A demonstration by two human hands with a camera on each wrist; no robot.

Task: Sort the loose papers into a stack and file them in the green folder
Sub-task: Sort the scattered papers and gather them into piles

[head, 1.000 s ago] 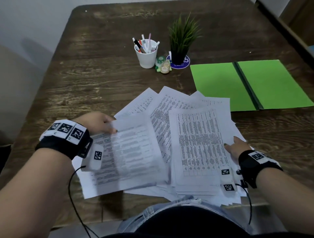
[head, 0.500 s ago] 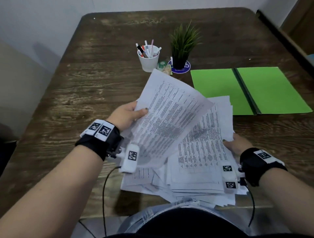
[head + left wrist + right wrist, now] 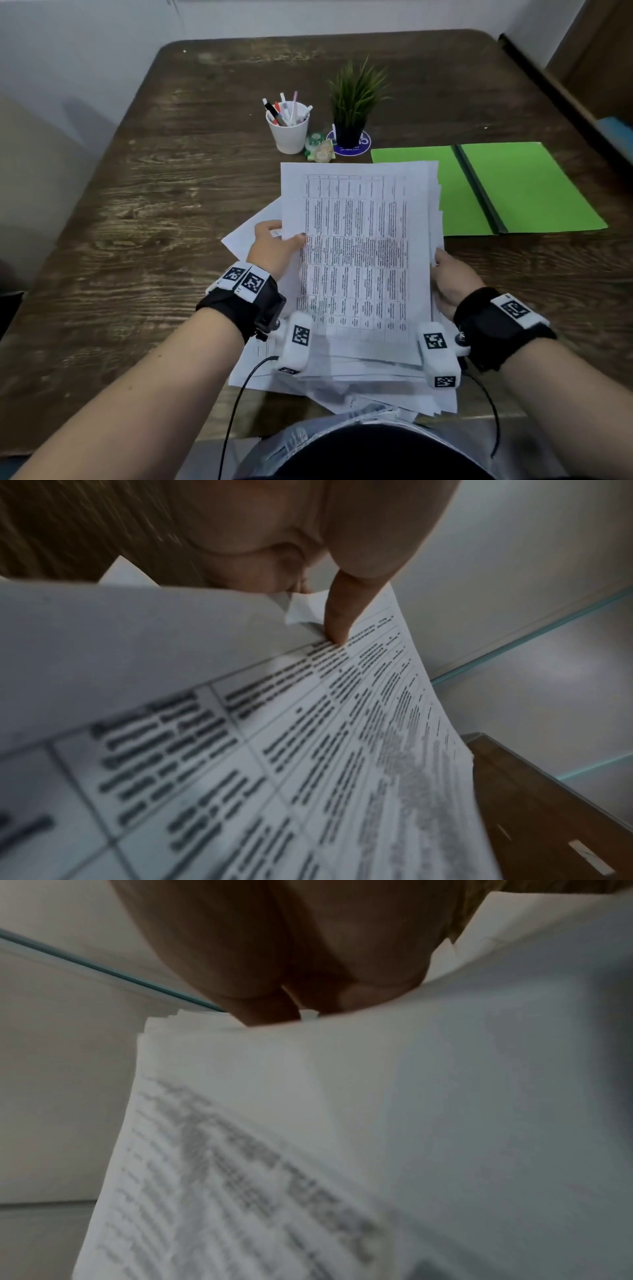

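A stack of printed papers (image 3: pixel 356 260) with a table on the top sheet is tilted up off the desk between both hands. My left hand (image 3: pixel 274 246) grips its left edge, thumb on the top sheet. My right hand (image 3: pixel 452 281) holds its right edge, fingers behind the sheets. In the left wrist view the thumb (image 3: pixel 339 620) presses the printed papers (image 3: pixel 308 750). In the right wrist view the fingers (image 3: pixel 274 1004) clasp the edge of the papers (image 3: pixel 377 1123). A few loose sheets (image 3: pixel 246 236) still lie under and left of the stack. The green folder (image 3: pixel 496 188) lies open at the right.
A white cup of pens (image 3: pixel 289 126), a small potted plant (image 3: pixel 352 106) on a blue coaster and a small green trinket (image 3: pixel 318 147) stand behind the papers. The wooden table (image 3: pixel 154 205) shows bare wood on the left. Its near edge is at my lap.
The spread sheets have been gathered into one stack. My left hand swung its sheets right onto the pile, and both hands now hold the stack squared and raised.
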